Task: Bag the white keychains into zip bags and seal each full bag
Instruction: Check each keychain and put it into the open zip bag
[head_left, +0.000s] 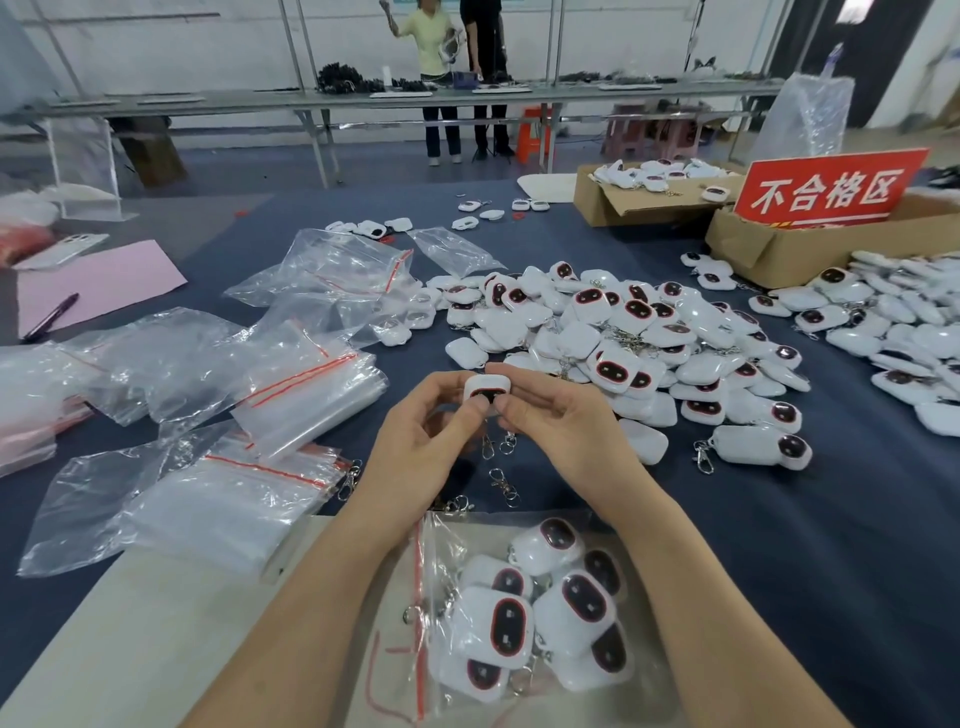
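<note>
Zip bag (439, 564) with bagged keychains (506, 626) flat on pale board (182, 623). Left hand (415, 441) and right hand (561, 421) both pinch single keychain (485, 387) above blue cloth (779, 519). Loose keychain pile (623, 338) just beyond hands.

wall (156, 47): white, plain
floor (249, 166): grey-blue, bare
bench (311, 98): long, grey, metal-framed, along wall (cluttered top)
stools (532, 132): orange and pink, by bench
people (431, 41): two, standing behind bench

I see the left hand (415, 441) and right hand (561, 421) pinching one white keychain (485, 387) above the blue table (779, 545). Nearer me lies a zip bag (431, 561) holding several keychains, with the loose keychain pile (623, 338) beyond.
</note>
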